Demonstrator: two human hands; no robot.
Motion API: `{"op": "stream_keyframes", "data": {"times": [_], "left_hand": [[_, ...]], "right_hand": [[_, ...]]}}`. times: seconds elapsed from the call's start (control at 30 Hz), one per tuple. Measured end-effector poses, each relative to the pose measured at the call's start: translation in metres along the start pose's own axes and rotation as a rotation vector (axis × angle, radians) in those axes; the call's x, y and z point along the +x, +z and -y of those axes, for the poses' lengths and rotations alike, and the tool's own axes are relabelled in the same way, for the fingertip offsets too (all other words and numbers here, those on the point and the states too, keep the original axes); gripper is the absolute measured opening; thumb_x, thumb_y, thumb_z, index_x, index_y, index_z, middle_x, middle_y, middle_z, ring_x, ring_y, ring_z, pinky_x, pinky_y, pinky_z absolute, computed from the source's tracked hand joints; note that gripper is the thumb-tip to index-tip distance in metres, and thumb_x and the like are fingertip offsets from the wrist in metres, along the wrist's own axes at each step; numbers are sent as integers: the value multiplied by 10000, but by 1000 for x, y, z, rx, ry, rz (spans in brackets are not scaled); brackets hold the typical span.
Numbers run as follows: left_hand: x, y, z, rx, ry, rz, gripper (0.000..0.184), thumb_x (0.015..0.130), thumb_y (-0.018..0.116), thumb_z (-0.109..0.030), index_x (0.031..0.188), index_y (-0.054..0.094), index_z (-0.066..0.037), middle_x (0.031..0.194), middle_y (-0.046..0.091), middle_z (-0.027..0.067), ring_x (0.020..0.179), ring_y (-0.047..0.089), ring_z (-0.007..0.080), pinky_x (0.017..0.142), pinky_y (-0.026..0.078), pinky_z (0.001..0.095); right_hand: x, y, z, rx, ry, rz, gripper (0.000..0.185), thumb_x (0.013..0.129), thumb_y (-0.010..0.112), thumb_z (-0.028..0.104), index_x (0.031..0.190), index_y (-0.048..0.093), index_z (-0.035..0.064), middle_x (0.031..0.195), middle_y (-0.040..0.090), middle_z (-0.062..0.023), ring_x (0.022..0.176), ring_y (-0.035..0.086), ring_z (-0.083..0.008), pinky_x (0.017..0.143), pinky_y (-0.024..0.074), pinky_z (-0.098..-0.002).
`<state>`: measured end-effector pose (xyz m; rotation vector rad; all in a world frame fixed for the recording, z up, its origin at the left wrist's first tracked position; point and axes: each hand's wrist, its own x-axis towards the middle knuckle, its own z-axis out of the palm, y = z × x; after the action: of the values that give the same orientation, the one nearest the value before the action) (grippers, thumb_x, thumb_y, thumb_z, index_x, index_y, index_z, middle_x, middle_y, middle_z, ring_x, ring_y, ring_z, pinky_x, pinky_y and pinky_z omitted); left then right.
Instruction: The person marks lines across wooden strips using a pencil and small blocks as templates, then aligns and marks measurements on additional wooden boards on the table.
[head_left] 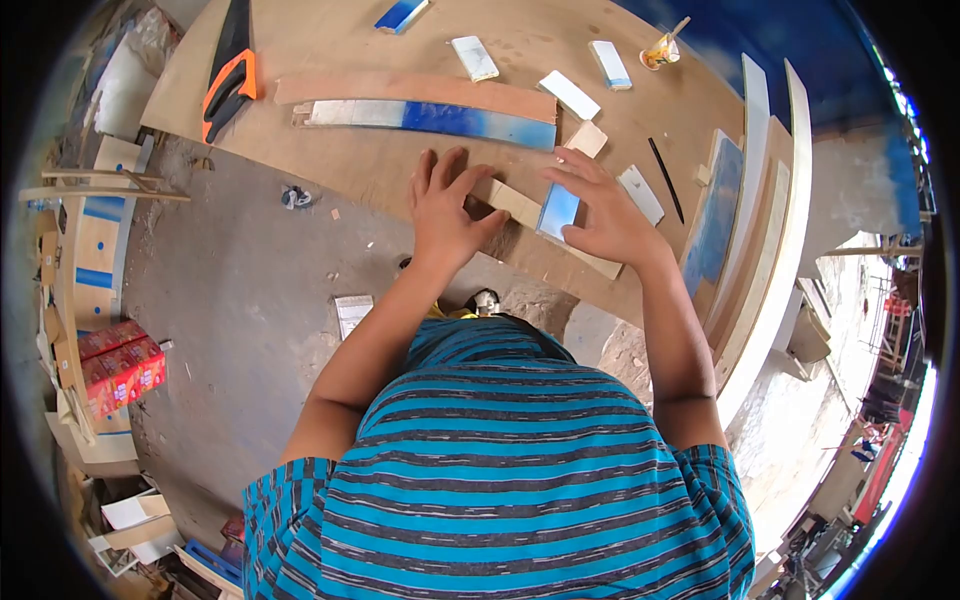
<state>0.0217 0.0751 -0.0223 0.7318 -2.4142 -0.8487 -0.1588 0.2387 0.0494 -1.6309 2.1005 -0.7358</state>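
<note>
My right hand spans a small blue-and-white painted wood block, its thumb and fingers at the block's two ends. The block lies across a narrow bare wood strip near the table's front edge. My left hand is at the strip's left end, with thumb and fingers apart and curved around that end. Beyond my hands lies a longer strip painted white and blue, alongside a bare brown strip. A small pale block sits just past my right fingers.
Several small white blocks are scattered over the brown tabletop. A black pencil lies at right, beside long boards. A handsaw with an orange-and-black handle rests at far left. A cup with a stick stands at the back.
</note>
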Motion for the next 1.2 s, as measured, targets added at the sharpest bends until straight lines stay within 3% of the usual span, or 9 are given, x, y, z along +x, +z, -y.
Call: {"op": "stream_keyframes", "data": {"times": [0.1,0.2,0.5,0.7,0.8,0.9,1.0,1.2], "left_hand": [[0,2,1,0,-7,-5,582,627,841,-306,1182,688,-224,1435,503,134,1410,295,465,1142,238,572],[0,2,-1,5,-16,-11,576,622,839,-302,1173,689,-229,1435,502,130,1414,293,463,1140,235,577],[2,0,-5,4,-55,-13,749,622,833,-296,1316,585,-163,1447,481,135,1424,287,461,1143,230,595],[-2,0,-5,-4,-50,-42,830,640,833,-313,1384,521,-119,1443,470,157,1417,291,470,1147,225,605],[-8,1,-6,49,-24,-56,826,662,824,-315,1397,511,-106,1453,457,164,1419,288,467,1149,219,605],[-15,0,-5,99,21,-44,827,680,811,-312,1414,500,-93,1470,443,164,1426,279,461,1150,213,606],[-18,0,-2,118,36,-26,854,693,803,-326,1448,464,-114,1496,425,148,1438,269,447,1146,211,613],[-18,1,-4,129,26,-27,832,731,770,-368,1458,455,-113,1512,416,144,1444,266,439,1144,204,612]], "right_hand": [[-7,2,2,-9,140,-40,808,632,843,230,1367,560,52,1490,449,-194,1376,438,-374,1131,373,-438],[-8,3,17,-79,215,-66,886,605,887,262,1385,535,35,1477,466,-198,1345,475,-368,1120,382,-442],[-8,27,27,-19,187,-192,925,605,890,197,1439,498,113,1446,465,-177,1347,441,-380,1107,399,-456],[-8,37,25,-132,246,-134,981,575,903,195,1457,478,134,1471,409,-150,1353,413,-373,1107,381,-472],[-5,36,34,-115,312,-122,955,574,905,203,1437,504,129,1481,403,-150,1333,417,-369,1114,365,-481],[-8,42,31,-144,238,-155,897,577,903,215,1393,545,123,1476,393,-185,1334,387,-419,1089,393,-500],[-11,43,28,-145,195,-196,831,625,878,228,1384,561,110,1482,415,-190,1344,410,-376,1126,342,-483],[-15,47,9,-44,126,-214,737,650,849,199,1338,601,104,1460,462,-217,1362,435,-399,1116,359,-470]]}}
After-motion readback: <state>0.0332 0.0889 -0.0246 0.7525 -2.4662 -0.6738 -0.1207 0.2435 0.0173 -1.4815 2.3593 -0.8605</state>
